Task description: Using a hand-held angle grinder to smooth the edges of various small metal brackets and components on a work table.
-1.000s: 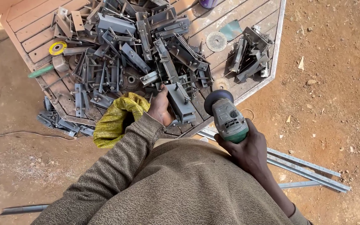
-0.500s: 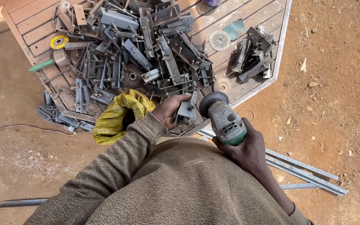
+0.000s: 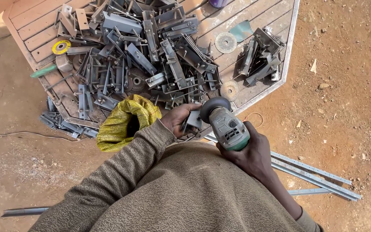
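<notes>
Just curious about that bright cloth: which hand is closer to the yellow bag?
Left. The left hand holds a metal piece right beside the yellow bag; the right hand grips the grinder farther off.

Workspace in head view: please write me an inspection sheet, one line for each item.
Surface: wooden slat table with metal edge, standing on dirt.
Job's things: angle grinder; small metal bracket at its disc.
Clutter: pile of metal brackets, loose grinding discs, yellow sack.
Grippers: left hand holds the bracket; right hand grips the grinder.
Cables: thin cable on the ground.
Surroundings: red dirt ground, metal strips.
</notes>
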